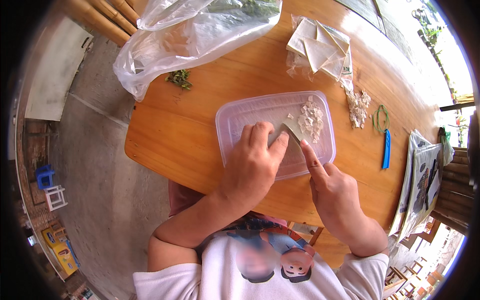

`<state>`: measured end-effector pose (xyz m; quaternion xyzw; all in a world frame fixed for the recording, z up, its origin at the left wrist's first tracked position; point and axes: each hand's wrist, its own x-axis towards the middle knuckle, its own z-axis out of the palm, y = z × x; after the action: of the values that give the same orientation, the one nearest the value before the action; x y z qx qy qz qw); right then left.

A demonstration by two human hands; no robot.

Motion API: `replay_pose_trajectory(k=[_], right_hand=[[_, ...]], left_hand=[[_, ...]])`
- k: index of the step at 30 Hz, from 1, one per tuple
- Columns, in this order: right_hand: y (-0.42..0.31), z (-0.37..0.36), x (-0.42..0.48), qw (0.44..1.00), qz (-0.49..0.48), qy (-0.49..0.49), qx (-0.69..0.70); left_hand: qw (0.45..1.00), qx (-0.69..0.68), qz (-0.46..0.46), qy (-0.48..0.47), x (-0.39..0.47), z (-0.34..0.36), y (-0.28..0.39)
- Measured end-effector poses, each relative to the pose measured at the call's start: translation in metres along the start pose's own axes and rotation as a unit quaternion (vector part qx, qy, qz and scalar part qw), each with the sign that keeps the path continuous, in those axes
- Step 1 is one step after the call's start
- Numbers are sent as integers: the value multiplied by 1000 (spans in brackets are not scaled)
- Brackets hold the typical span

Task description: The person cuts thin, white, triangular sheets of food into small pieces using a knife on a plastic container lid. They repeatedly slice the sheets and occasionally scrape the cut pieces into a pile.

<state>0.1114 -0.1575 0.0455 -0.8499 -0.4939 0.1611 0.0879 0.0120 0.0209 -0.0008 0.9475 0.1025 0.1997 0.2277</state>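
A translucent plastic lid or shallow tray [243,108] lies on the wooden table before me. My right hand [332,183] grips a small knife [293,134], its index finger stretched along the back of the blade; the handle is hidden in the palm. My left hand [255,153] is bent over the tray, with thumb and fingertips pressing a thin pale sheet [276,134] beside the blade. The hand covers much of that sheet. Small pale cut pieces [311,119] lie loosely at the tray's right side, just past the knife.
On the wooden table [176,131] are a plastic bag [176,48] with greens inside, a small heap of leaves [180,78], packed pale square sheets [318,48], more cut pieces [358,107], a green band [381,118] and a blue strip [386,149]. Printed sheets [423,180] hang over the right edge.
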Motion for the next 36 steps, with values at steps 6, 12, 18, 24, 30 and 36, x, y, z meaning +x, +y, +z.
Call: replay_pose_trajectory(k=[6,12,18,24,30,36], right_hand=[[-1,-10,-6,1000,19,20,6],[11,-16,-6,997,6,49,62],[6,-2,1,996,-3,45,75],[18,-12,4,990,21,87,106],[27,-22,0,977,34,121,174],[35,-39,0,961,93,119,232]], left_hand=[[999,-18,-14,29,-2,1,2],[992,-107,-35,54,-3,-3,-4],[989,-123,-63,58,1,-4,-5],[993,-83,-88,-12,15,-14,1],[996,-18,-57,-68,26,-14,8],[996,-28,-25,-78,27,-11,9]])
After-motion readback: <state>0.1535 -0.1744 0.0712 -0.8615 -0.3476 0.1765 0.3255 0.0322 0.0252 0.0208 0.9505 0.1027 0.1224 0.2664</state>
